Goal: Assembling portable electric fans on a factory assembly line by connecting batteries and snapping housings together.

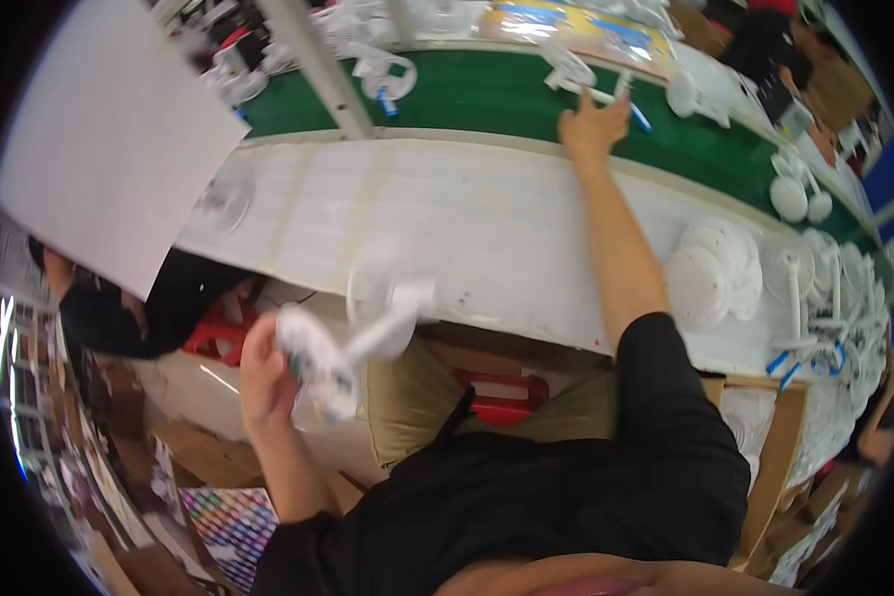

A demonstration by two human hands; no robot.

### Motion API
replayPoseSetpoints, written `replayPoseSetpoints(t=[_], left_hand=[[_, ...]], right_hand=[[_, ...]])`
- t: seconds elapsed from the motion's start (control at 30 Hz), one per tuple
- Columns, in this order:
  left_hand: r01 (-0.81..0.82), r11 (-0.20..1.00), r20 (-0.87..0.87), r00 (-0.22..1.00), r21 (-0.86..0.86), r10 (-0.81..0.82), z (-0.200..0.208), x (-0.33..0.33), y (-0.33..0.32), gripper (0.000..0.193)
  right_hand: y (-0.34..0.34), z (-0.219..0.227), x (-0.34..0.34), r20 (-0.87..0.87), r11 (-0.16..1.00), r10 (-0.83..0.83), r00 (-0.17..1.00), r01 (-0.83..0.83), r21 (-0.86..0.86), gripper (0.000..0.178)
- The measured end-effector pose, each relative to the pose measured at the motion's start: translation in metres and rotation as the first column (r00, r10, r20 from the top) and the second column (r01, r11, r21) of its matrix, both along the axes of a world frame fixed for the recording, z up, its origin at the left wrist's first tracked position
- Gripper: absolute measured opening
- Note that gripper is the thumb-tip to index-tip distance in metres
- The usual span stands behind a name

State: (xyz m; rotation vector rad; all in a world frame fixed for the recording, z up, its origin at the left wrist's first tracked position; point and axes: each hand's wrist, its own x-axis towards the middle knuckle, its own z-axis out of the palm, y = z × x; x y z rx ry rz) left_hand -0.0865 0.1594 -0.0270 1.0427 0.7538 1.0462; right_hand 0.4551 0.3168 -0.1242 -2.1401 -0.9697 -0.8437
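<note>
Across the worktop, I have the right grip over the green belt, its fingers slightly spread at a white fitting; I cannot tell whether they pinch it. Near the worktop's front edge, my left grip pinches the disc-shaped base of a blurred, tilted white stand. To the right, white discs sit stacked.

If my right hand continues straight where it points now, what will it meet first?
Most likely the white part on the green belt, just ahead of the right hand; whether they touch is unclear.
</note>
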Motion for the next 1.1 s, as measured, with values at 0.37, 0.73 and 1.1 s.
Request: replayPoseSetpoints(t=[0.37, 0.73, 1.1], left_hand=[[-0.286, 0.936, -0.514, 0.845, -0.204, 0.146, -0.066, -0.108, -0.136, 0.044], [0.322, 0.921, 0.021, 0.945, -0.217, -0.326, -0.157, 0.030, -0.075, 0.031], [0.364, 0.770, 0.454, 0.884, -0.524, -0.110, -0.324, 0.026, -0.148, 0.032]], right_hand=[[-0.056, 0.067, 0.131, 0.002, 0.933, 0.038, 0.999, -0.035, -0.357, 0.020], [-0.247, 0.212, -0.068, 0.083, 0.874, 0.262, 0.962, -0.200, -0.442, 0.051], [-0.424, 0.008, -0.252, -0.965, 0.834, -0.083, 0.248, -0.514, -0.203, 0.036]])
